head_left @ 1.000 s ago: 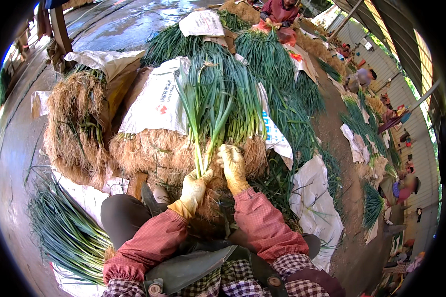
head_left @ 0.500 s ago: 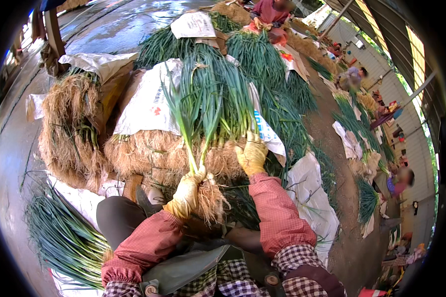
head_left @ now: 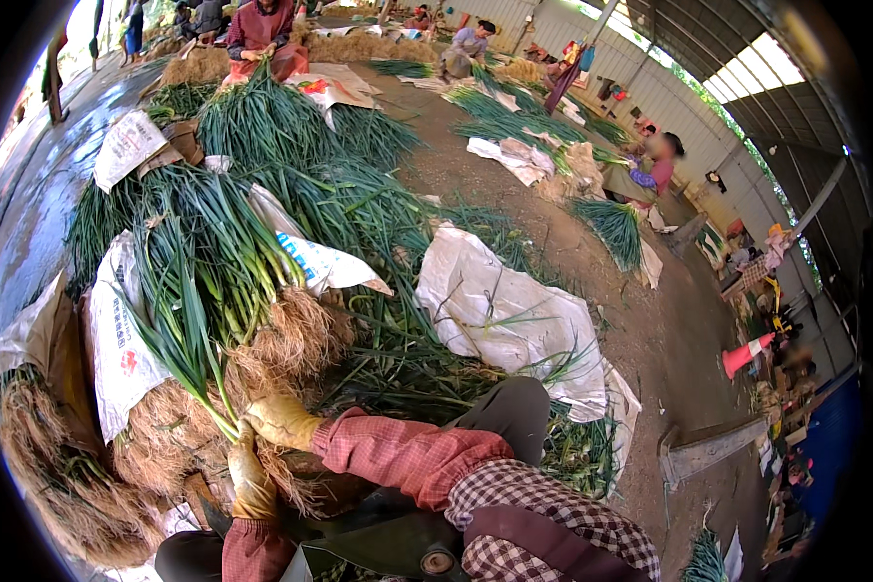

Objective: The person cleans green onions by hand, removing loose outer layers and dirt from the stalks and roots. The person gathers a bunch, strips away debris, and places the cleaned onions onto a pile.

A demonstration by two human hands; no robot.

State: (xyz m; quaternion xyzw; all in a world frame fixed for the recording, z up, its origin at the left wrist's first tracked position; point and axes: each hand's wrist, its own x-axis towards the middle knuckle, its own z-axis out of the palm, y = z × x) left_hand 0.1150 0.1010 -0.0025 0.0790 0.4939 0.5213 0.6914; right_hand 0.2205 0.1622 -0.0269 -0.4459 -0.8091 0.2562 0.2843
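Note:
Both my hands wear yellowish gloves. My left hand (head_left: 250, 477) is closed round the lower ends of a few green onions (head_left: 200, 364), whose long leaves point up and away. My right hand (head_left: 283, 423) meets it at the stalk bases, fingers curled in there; exactly what they pinch is partly hidden. Tan, stringy roots hang below the two hands. Just beyond lies a large heap of green onions (head_left: 189, 228) with its bushy roots (head_left: 296, 335) facing me. A white printed sack (head_left: 124, 339) is tucked along the heap's left side.
Another rooted bundle (head_left: 44, 466) lies at the far left. To the right, a pale sack (head_left: 514, 310) is spread over loose leaves. A person in a red apron (head_left: 262, 44) sits at the far end, others along the wall. A traffic cone (head_left: 747, 355) stands at right.
The view has swung right, so the heap sits further left. My right hand has left the heap's root end and come to my left hand, which still holds its stalks.

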